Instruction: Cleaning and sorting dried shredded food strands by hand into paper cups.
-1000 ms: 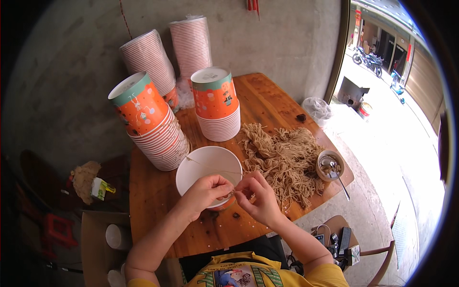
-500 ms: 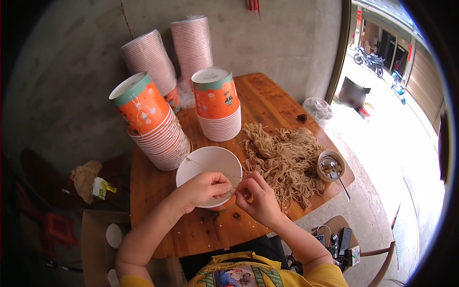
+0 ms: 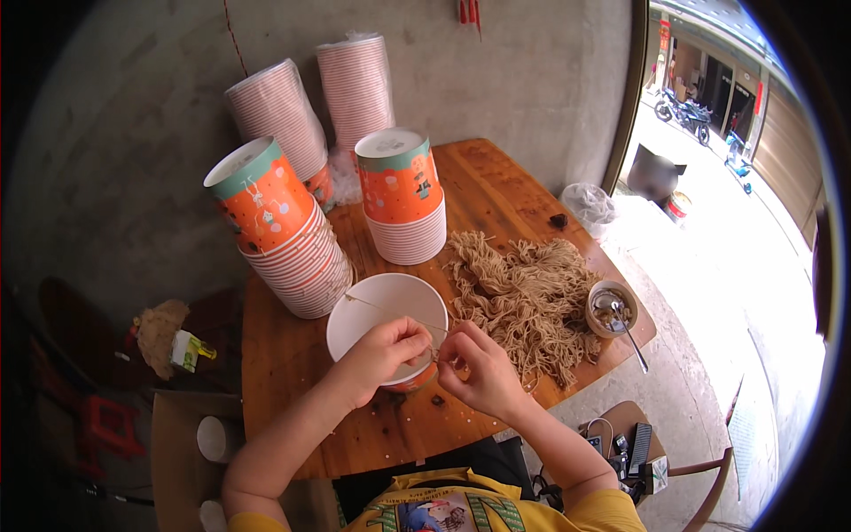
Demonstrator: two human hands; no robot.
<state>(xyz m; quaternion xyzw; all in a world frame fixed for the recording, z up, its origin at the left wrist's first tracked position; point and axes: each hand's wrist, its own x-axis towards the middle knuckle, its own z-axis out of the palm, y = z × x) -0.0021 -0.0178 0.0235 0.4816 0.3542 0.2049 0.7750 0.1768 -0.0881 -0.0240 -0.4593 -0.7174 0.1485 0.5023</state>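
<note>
A white-lined paper tub (image 3: pixel 356 321) stands upright on the wooden table in front of me. Over its mouth runs a thin tan string (image 3: pixel 381 309), from the far left rim toward my fingers. My left hand (image 3: pixel 390 348) is closed in a pinch above the tub's near side. At the near right rim, my right hand (image 3: pixel 481 363) pinches the string, its fingers almost meeting those of the left. The exact grip of the left fingertips is partly hidden. Right of the tub lies a loose heap of tan strings (image 3: pixel 523 301).
Behind the tub stand two stacks of upturned orange tubs, one leaning (image 3: pixel 288 257), one straight (image 3: pixel 403 208). Wrapped tub stacks (image 3: pixel 356 93) rise by the wall. A small bowl (image 3: pixel 596 310) with a spoon sits at the table's right edge. A cardboard box (image 3: pixel 182 452) is at lower left.
Both hands stay pinched near the rim, with only slight finger movement. My left forearm has shifted a little, and the whole view has tilted slightly.
</note>
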